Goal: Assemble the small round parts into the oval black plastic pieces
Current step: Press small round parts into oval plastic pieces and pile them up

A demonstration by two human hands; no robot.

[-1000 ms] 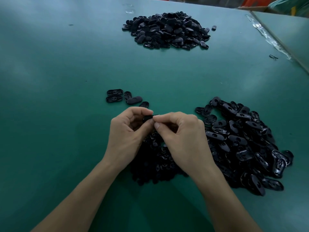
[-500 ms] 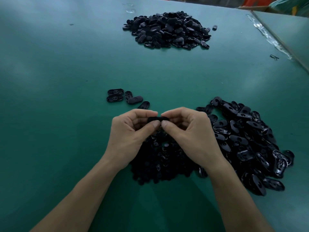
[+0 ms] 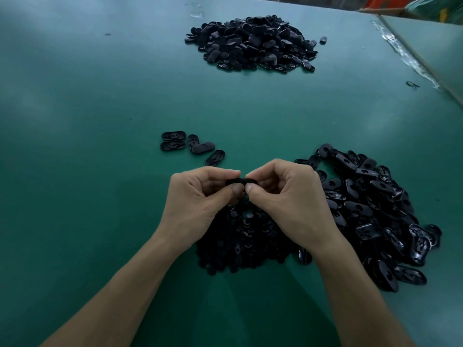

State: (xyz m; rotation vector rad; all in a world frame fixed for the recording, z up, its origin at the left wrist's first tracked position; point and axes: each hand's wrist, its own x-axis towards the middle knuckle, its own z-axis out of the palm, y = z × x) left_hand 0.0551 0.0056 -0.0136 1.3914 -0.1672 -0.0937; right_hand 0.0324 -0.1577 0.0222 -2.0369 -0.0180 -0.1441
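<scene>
Centrally, 1 oval piece (image 3: 241,182) between left hand (image 3: 198,204) and right hand (image 3: 288,201)

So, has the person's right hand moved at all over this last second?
Yes. The right hand shifted slightly rightward, nearer the spread pile of black oval plastic pieces on the green table.

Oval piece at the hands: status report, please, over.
Status: left hand and right hand both pinch one oval piece. Round parts heaped below. Nothing in the way.
</scene>
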